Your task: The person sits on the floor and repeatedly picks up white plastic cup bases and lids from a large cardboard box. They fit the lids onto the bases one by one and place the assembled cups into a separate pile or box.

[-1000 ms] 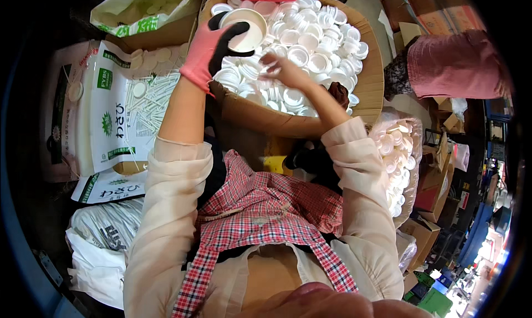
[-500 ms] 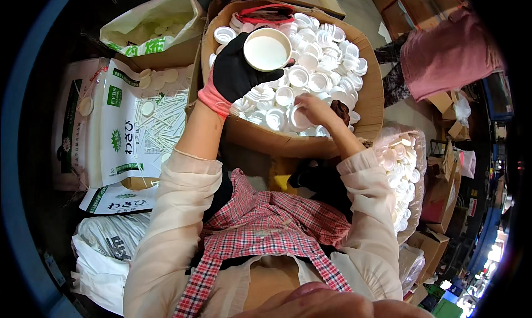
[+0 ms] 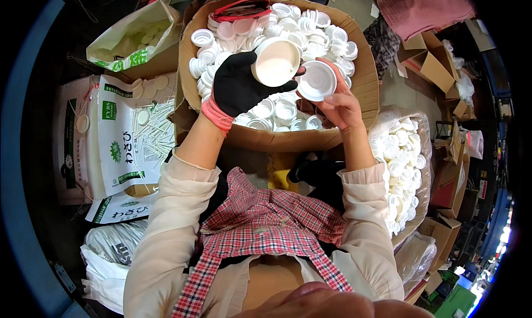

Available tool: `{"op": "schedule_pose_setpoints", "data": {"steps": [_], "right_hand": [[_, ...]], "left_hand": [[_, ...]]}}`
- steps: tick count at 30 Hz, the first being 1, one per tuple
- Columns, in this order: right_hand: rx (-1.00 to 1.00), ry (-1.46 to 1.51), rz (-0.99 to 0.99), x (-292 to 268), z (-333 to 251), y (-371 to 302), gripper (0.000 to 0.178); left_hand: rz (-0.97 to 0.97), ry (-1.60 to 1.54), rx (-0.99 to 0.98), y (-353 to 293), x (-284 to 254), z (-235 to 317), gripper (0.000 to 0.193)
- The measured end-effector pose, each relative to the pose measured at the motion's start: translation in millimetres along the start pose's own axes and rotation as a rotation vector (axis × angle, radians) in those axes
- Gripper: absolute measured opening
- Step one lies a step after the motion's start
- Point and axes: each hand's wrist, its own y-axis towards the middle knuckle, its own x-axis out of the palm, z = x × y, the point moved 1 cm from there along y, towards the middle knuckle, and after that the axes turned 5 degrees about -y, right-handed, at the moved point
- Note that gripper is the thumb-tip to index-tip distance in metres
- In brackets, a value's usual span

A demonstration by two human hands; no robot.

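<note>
My left hand [image 3: 235,84], in a black glove with a pink cuff, grips a round cream cap [image 3: 276,62] by its edge, tilted toward me. Close beside it, my bare right hand [image 3: 344,110] holds a white plastic cap [image 3: 317,81] between thumb and fingers, its hollow ringed side up. The two caps are near each other; whether their rims touch, I cannot tell. Both hands are over a large cardboard box [image 3: 367,57] heaped with similar white caps [image 3: 285,110].
A red-edged pouch [image 3: 241,9] lies on the caps at the box's far side. To the left are an open white bag [image 3: 133,49] and a printed sheet with white sticks [image 3: 158,132]. A clear-lined container of white pieces [image 3: 424,174] stands at right.
My right hand has come up out of the pile with a white cap and moved toward the left hand. The cream cap has been tipped. The whole view has shifted slightly.
</note>
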Motion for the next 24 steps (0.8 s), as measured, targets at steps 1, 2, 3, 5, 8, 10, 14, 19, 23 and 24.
{"op": "schedule_pose_setpoints", "data": {"steps": [1, 2, 3, 5, 8, 10, 14, 19, 23, 24], "right_hand": [[-0.010, 0.022, -0.055, -0.2, -1.5, -1.7, 0.072], [0.010, -0.022, -0.012, 0.5, -4.1, -4.7, 0.082], [-0.018, -0.156, -0.001, -1.0, -5.6, -5.8, 0.082], [-0.076, -0.425, 0.024, -5.5, -9.5, -9.2, 0.082], [-0.388, -1.293, -0.053, 2.6, -19.8, -16.5, 0.075], [-0.399, -1.589, -0.147, 29.8, -19.8, -22.2, 0.069], [-0.430, -1.762, -0.309, 41.4, -3.8, -15.5, 0.068], [-0.314, -1.372, -0.265, 48.1, -10.2, -15.6, 0.063], [-0.248, -1.186, -0.354, 53.6, -4.9, -11.5, 0.065], [-0.268, -1.035, -0.300, 48.8, -3.6, -10.8, 0.069]], "left_hand": [[0.055, -0.055, 0.030, 0.6, 1.1, 0.5, 0.052], [0.109, -0.111, 0.059, 1.5, 1.3, 2.0, 0.050], [0.163, -0.160, 0.087, 1.8, 0.7, 3.2, 0.047], [0.274, -0.505, -0.011, 3.1, 7.3, 3.5, 0.040], [0.088, -1.241, -0.570, -3.2, 8.9, -8.9, 0.047], [-0.085, -1.439, -0.852, -7.2, 8.1, -10.3, 0.058], [-0.158, -1.244, -0.863, -7.4, 9.1, -9.2, 0.069], [0.055, -1.293, -0.477, -12.5, 27.7, -11.8, 0.054], [0.117, -1.724, -0.410, -12.3, 38.5, 4.0, 0.052], [0.116, -1.400, -0.291, -9.2, 35.3, -1.6, 0.051]]}}
